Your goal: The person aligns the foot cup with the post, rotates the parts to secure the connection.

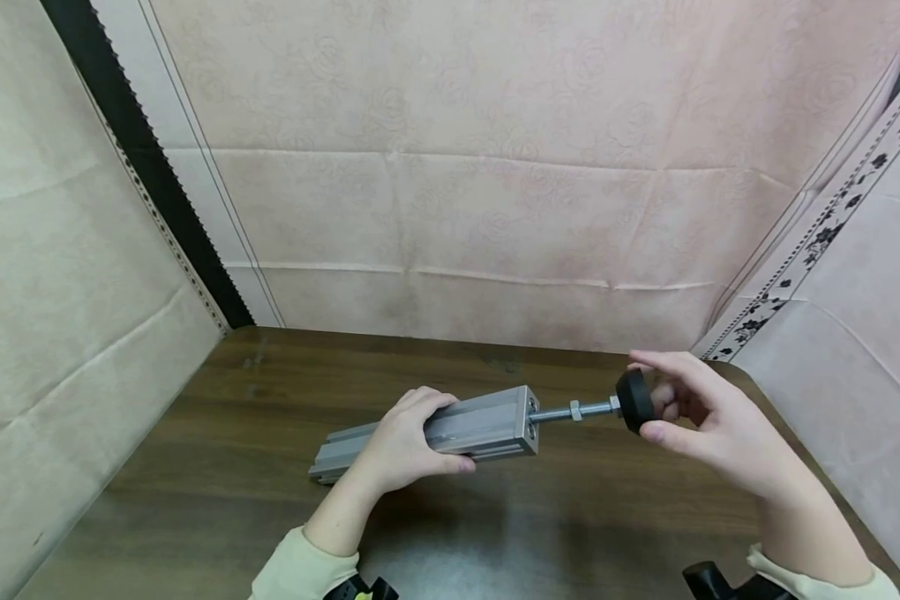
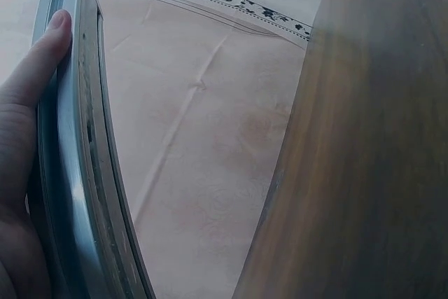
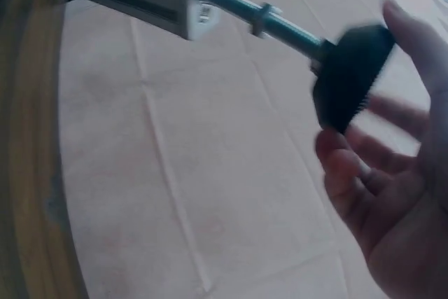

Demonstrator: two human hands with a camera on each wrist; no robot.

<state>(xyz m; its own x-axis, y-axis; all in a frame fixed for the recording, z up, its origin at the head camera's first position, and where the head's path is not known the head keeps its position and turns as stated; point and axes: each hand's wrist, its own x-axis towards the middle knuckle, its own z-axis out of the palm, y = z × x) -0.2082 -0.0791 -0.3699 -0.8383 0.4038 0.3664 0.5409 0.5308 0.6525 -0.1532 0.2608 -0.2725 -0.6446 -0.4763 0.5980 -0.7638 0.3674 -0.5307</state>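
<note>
A silver aluminium extrusion profile (image 1: 487, 423) is held slantwise above the table by my left hand (image 1: 412, 442), whose thumb lies along its near side. In the left wrist view the thumb (image 2: 52, 43) presses beside a groove of the profile (image 2: 80, 138). From the profile's right end sticks a threaded rod (image 1: 555, 415) carrying a hex nut (image 1: 575, 410). A black levelling foot (image 1: 634, 402) caps the rod's outer end. My right hand (image 1: 701, 412) holds the foot's rim between thumb and forefinger, the other fingers curled behind it. The right wrist view shows the foot (image 3: 350, 75) from its ridged side.
The brown wooden table (image 1: 232, 442) lies below both hands. Pale patterned cloth (image 1: 450, 208) hangs behind its back edge, with more cloth (image 1: 60, 333) at the left and at the right. Black wrist gear (image 1: 735, 583) shows near the right sleeve.
</note>
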